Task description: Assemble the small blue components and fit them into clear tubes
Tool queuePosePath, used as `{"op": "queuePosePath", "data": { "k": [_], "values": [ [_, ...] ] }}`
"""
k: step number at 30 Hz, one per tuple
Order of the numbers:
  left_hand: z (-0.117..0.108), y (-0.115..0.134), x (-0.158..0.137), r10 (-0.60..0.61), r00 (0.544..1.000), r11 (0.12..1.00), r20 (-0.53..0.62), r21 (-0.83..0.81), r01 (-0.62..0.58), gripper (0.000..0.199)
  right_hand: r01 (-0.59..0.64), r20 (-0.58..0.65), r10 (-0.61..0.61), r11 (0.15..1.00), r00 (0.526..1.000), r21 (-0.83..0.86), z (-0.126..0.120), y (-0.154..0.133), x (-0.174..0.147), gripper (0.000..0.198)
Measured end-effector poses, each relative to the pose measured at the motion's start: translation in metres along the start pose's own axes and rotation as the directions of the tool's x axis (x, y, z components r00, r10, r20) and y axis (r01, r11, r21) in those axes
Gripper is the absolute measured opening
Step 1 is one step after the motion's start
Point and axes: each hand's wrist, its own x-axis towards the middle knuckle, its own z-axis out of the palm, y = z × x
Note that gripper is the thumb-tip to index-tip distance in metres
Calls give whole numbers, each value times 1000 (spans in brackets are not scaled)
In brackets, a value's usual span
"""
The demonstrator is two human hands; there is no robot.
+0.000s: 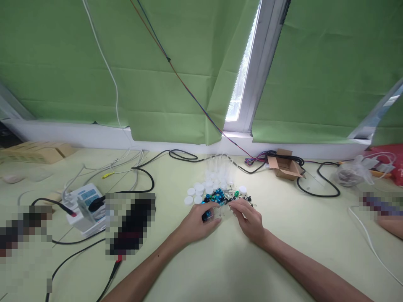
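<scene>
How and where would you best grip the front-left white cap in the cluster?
Probably grip the white cap by its left and near rim, from the left and slightly above. It is round and looks to lie flat; its left side faces the tabletop, while neighbouring white caps crowd its right and far sides.
</scene>
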Motion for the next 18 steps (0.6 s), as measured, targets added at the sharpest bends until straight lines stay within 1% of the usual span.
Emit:
{"op": "queuePosePath", "data": {
  "k": [2,4,6,8,11,13,16,18],
  "values": [
    [0,0,1,-6,998,999,-60,-44,4,27,-16,-37,15,1000,999,-18,-1,2,-1,29],
    [-1,-1,2,-18,991,995,-132,-99,5,27,-54,-83,50,997,995,-49,-3,6,-1,27],
    [-3,-1,2,-44,980,986,-196,-169,10,25,-120,-108,110,989,988,-91,-6,13,0,22],
    [-5,-1,3,-73,970,968,-234,-250,12,24,-213,-105,198,963,975,-163,-10,21,2,18],
    [-6,-2,4,-113,961,929,-252,-371,12,25,-313,-94,298,904,950,-293,-13,36,4,15],
    [-5,-4,5,-120,961,909,-249,-416,6,24,-374,-79,372,855,925,-360,-14,45,4,16],
    [-3,-6,6,-108,962,913,-251,-408,-4,20,-445,-66,463,791,884,-420,-15,55,2,19],
    [-1,-7,6,-106,961,921,-256,-389,-1,21,-465,-53,492,775,869,-429,-14,59,0,23]
  ]
}}
